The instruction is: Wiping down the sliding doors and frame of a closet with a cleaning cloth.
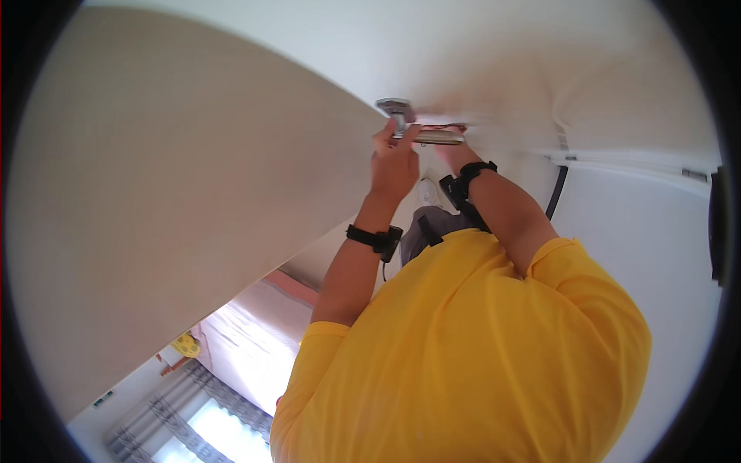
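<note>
A silver metal lever handle [438, 137] stands out from a pale upright surface [498, 63], with its mounting plate [395, 105] at the left end. My left hand [395, 165] has its thumb and fingers around the handle's neck, close to the plate. Just under the handle's free end is my right hand [454, 152]. Its fingers are mostly hidden behind the bar, so its grip cannot be made out. A thin reddish-brown strip [444, 126] shows along the far side of the bar; what it is stays unclear. Black bands with small boxes sit on both wrists.
A broad beige panel [191, 162] rises close on my left. Past its lower edge are a bed [255, 341], patterned grey curtains [173, 405] and a bright window [217, 434]. To the right runs a white frame edge [631, 166]. One white shoe [428, 193] shows on the floor below.
</note>
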Motion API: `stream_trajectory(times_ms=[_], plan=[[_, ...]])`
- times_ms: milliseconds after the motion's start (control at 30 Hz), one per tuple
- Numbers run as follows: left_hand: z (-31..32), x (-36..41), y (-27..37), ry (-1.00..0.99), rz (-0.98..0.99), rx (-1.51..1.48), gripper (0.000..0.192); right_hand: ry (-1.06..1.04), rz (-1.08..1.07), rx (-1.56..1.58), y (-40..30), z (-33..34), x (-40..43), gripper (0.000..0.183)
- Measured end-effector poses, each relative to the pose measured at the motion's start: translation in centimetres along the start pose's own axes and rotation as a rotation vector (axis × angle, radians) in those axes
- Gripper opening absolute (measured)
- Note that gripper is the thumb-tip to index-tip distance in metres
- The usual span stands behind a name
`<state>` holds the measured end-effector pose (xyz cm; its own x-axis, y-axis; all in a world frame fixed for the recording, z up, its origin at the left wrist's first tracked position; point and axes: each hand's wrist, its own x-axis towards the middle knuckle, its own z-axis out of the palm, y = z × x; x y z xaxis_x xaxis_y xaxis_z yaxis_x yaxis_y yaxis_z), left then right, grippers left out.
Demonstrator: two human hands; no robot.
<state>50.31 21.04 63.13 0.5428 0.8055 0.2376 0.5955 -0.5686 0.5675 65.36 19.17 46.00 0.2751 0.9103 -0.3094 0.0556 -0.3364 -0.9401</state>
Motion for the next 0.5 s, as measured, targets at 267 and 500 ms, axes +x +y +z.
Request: stream_trajectory(times_ms=[267,500], plan=[[2.7,-1.2,-1.0,0.448,-0.348,-0.251,0.043,0.493,0.458,1.331,13.6,-20.0,-0.8,0.028],[1.5,0.2,3.2,0.649,-0.323,0.422,0.044,0.392,0.137,1.000,12.8,-39.6,-9.1,0.028]])
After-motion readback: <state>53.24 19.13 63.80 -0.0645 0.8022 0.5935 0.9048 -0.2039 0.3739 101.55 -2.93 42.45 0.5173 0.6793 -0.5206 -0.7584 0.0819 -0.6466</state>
